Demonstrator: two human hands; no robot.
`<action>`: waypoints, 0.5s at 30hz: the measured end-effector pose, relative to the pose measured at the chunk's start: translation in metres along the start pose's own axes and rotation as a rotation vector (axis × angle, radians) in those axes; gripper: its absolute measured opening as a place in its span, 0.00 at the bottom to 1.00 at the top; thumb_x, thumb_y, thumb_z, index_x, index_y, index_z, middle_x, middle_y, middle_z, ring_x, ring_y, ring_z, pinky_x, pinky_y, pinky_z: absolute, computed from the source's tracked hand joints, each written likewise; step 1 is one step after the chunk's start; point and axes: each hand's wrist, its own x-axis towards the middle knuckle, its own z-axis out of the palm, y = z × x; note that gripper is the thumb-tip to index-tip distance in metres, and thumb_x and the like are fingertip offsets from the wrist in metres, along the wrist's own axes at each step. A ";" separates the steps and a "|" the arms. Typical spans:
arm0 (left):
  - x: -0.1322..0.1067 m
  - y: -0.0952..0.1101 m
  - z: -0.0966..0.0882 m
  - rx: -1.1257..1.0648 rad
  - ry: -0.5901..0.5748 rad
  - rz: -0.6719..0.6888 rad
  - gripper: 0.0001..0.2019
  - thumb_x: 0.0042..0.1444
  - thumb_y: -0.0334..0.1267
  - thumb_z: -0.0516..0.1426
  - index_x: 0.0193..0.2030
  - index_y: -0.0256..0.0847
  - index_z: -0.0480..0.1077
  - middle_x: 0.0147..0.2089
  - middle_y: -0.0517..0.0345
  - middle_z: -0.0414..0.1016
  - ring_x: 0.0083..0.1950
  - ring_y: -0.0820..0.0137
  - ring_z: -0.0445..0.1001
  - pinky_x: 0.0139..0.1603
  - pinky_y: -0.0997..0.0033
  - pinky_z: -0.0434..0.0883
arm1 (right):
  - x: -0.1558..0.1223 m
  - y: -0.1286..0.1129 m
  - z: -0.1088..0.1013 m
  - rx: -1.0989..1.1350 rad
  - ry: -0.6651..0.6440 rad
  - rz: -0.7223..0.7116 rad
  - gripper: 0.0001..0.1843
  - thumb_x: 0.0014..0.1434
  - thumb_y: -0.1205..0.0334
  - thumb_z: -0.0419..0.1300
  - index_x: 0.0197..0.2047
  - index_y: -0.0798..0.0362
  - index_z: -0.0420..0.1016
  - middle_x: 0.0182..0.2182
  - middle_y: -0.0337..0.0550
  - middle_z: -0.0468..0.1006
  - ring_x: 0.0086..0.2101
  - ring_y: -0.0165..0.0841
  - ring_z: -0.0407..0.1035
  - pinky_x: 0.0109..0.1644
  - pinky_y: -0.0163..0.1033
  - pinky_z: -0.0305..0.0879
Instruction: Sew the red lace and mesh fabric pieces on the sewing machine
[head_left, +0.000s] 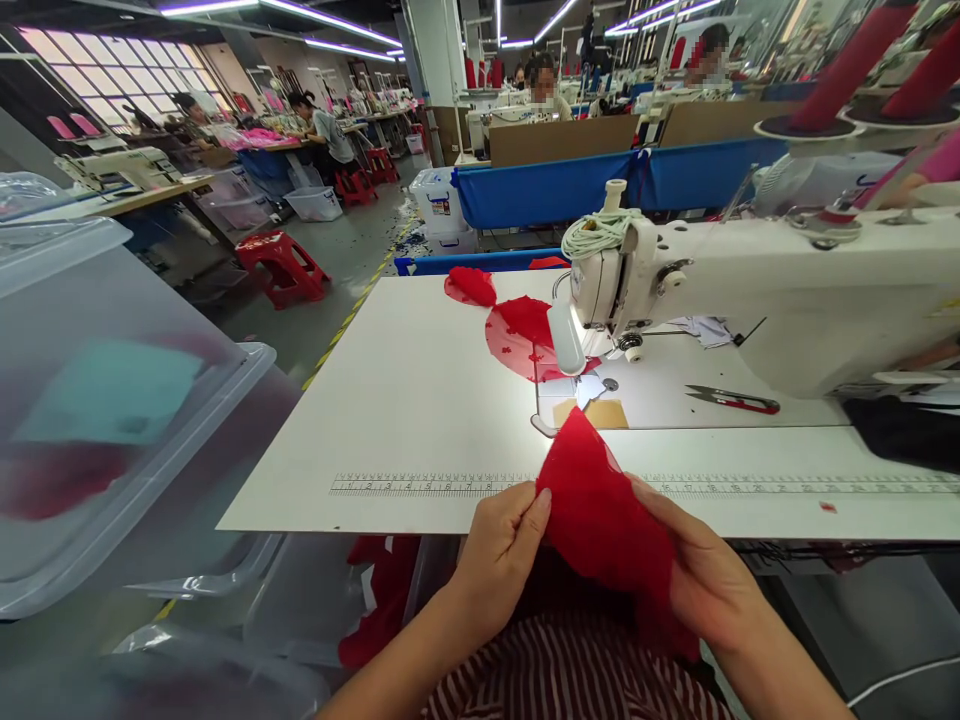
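Note:
A piece of red fabric [600, 500] is held up between my two hands at the front edge of the sewing table. My left hand [504, 548] pinches its left edge between thumb and fingers. On the other side my right hand [705, 570] grips the fabric, its thumb along the upper edge and its other fingers partly hidden behind the cloth. Beyond the fabric stands a white sewing machine [720, 280] with its lamp lit. More sheer red fabric pieces [521, 335] lie on the table left of the needle area.
Thread snips [735, 400] lie on the machine bed. A printed ruler [420, 485] runs along the table front [337, 400]. Clear plastic bins [135, 400] stand at the left, and a red stool [281, 268] is in the aisle. Other people sit at machines farther back.

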 end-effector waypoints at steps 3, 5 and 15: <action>-0.001 -0.002 -0.003 -0.071 0.065 -0.002 0.22 0.64 0.52 0.49 0.23 0.40 0.55 0.25 0.63 0.52 0.28 0.74 0.51 0.30 0.72 0.55 | 0.002 -0.003 -0.002 -0.129 0.057 -0.185 0.18 0.40 0.58 0.74 0.28 0.49 0.69 0.25 0.34 0.76 0.26 0.30 0.70 0.30 0.34 0.70; -0.002 -0.005 -0.003 -0.210 0.012 -0.060 0.19 0.64 0.50 0.51 0.28 0.39 0.63 0.27 0.62 0.58 0.31 0.73 0.56 0.33 0.73 0.59 | 0.001 -0.002 -0.001 -0.308 0.086 -0.316 0.20 0.42 0.55 0.73 0.29 0.50 0.66 0.23 0.32 0.71 0.23 0.28 0.66 0.25 0.31 0.66; 0.002 -0.005 0.006 -0.590 0.007 -0.219 0.19 0.56 0.55 0.59 0.39 0.39 0.69 0.32 0.61 0.64 0.30 0.76 0.63 0.30 0.76 0.66 | -0.001 -0.002 0.014 -0.368 0.156 -0.281 0.35 0.46 0.46 0.69 0.55 0.49 0.66 0.39 0.45 0.80 0.32 0.38 0.75 0.32 0.39 0.72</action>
